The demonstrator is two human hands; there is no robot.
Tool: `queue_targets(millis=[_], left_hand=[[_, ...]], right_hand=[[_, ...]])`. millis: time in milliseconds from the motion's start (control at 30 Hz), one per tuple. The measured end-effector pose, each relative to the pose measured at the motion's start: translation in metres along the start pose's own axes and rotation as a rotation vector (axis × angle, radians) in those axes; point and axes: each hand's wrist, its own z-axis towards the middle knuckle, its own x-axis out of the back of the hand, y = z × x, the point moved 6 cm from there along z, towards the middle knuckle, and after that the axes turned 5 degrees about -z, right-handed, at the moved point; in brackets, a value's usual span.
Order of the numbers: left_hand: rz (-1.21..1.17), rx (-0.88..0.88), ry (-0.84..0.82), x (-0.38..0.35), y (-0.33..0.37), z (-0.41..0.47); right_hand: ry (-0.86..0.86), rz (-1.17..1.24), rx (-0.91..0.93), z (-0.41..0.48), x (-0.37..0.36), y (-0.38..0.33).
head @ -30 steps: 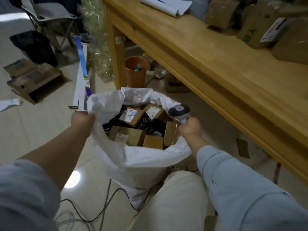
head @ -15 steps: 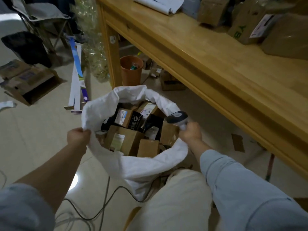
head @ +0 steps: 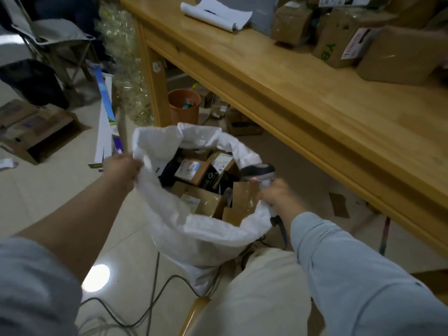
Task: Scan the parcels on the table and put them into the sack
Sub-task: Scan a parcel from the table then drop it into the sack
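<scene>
A white sack stands open on the floor between my knees and the wooden table. Inside it lie several brown cardboard parcels, some with white labels. My left hand grips the sack's left rim. My right hand holds the grey barcode scanner by its handle at the sack's right rim, and seems to clutch the rim too. More brown parcels sit on the far right of the table.
An open notepad lies on the table's far end. Under the table stand an orange bin and small boxes. A flattened carton, folding chair and cellophane roll are at left. Cables trail across the floor by my knee.
My left hand has lifted the sack's left rim up and outward after dipping lower. The right hand with the scanner stays at the right rim. The parcels inside have shifted slightly.
</scene>
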Motion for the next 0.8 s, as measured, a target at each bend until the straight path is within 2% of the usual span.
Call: queue_targets(millis=[100, 200, 333, 400, 567, 633, 700, 800], left_hand=[[-0.149, -0.039, -0.169, -0.026, 0.035, 0.008], [-0.176, -0.034, -0.225, -0.035, 0.030, 0.011], [0.083, -0.050, -0.081, -0.016, -0.019, 0.007], [0.092, -0.020, -0.030, -0.008, -0.033, 0.005], [0.104, 0.021, 0.013, 0.001, -0.036, 0.001], [0.118, 0.025, 0.029, 0.003, -0.033, -0.003], [0.137, 0.036, 0.034, 0.004, -0.034, -0.005], [0.175, 0.065, 0.043, 0.005, -0.036, -0.008]], right_hand=[[0.052, 0.085, 0.023, 0.001, 0.002, -0.010], [0.042, 0.104, -0.019, 0.003, -0.004, -0.002], [-0.046, 0.105, -0.116, 0.004, -0.016, 0.024], [-0.074, 0.118, -0.108, 0.005, -0.014, 0.024], [-0.018, -0.098, -0.056, -0.002, 0.001, 0.009], [-0.088, 0.052, -0.062, -0.011, 0.002, 0.003], [-0.212, 0.309, -0.085, -0.025, 0.000, -0.002], [-0.392, 0.538, -0.099, -0.044, -0.001, -0.010]])
